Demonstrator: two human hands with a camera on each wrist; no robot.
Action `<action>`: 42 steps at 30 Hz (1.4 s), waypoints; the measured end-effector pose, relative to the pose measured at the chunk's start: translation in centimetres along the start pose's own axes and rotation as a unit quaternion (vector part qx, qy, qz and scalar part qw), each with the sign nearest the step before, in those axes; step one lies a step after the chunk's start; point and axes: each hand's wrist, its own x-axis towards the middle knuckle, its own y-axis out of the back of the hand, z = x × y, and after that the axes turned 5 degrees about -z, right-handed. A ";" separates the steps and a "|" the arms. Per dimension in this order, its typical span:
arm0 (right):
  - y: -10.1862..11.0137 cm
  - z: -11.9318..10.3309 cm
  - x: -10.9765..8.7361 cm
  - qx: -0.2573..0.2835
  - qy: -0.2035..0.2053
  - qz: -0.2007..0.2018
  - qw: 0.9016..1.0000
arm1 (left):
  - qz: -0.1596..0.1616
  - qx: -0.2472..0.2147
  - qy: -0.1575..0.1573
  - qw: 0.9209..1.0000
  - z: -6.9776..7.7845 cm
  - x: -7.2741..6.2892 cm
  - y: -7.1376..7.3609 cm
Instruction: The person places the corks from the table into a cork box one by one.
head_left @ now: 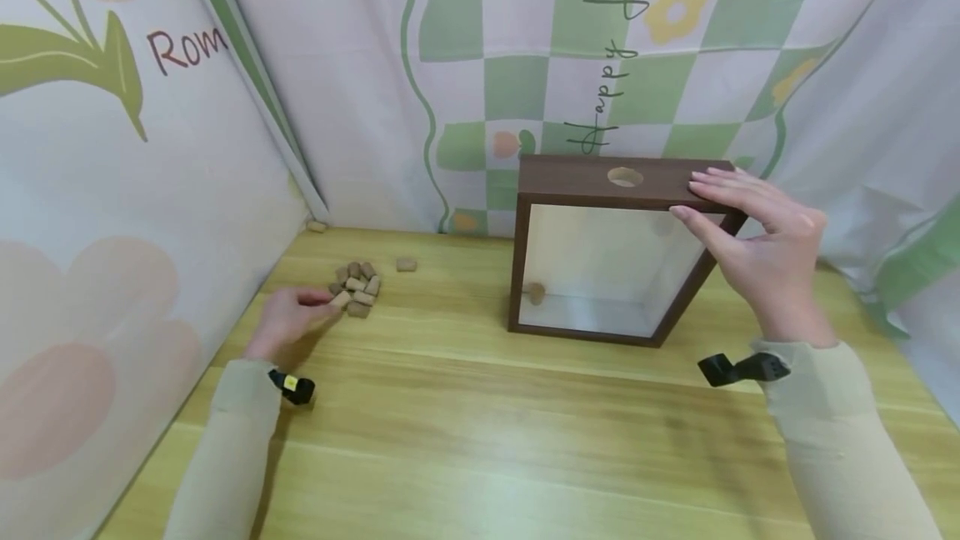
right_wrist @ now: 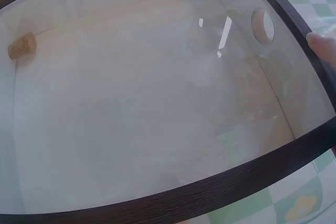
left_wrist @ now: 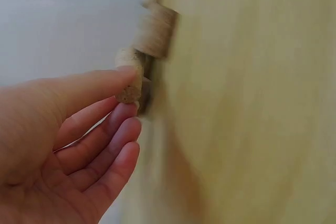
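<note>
Between thumb and fingers my left hand (head_left: 288, 322) pinches a cork (left_wrist: 129, 85), right at a small pile of corks (head_left: 354, 283) on the left of the table. My right hand (head_left: 772, 244) grips the upper right corner of a dark wooden shadow box (head_left: 570, 176), with fingers over the top and the thumb on the front frame. The box stands upright and has a round hole (head_left: 626, 177) in its top edge. Behind its clear front, one cork (right_wrist: 22, 46) lies inside, at the lower left in the head view.
Apart from the pile, a single cork (head_left: 407, 264) lies to its right and another cork (head_left: 317, 226) sits at the back left corner. A checkered curtain (head_left: 517, 82) hangs behind the wooden table (head_left: 450, 432); a printed fabric wall (head_left: 112, 273) closes the left side.
</note>
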 end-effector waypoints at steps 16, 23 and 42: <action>0.5 0.1 0.0 -0.011 -0.005 -0.006 1.000 | 0.083 -0.029 -0.192 0.978 12.4 -0.4 0.0; 0.5 -0.4 0.1 -0.014 -0.003 -0.005 1.000 | 0.087 -0.064 -0.283 0.953 20.0 -0.6 -0.9; 0.2 -1.4 0.3 -0.013 0.001 -0.006 1.000 | 0.030 -0.131 -0.392 0.910 32.0 0.5 -6.4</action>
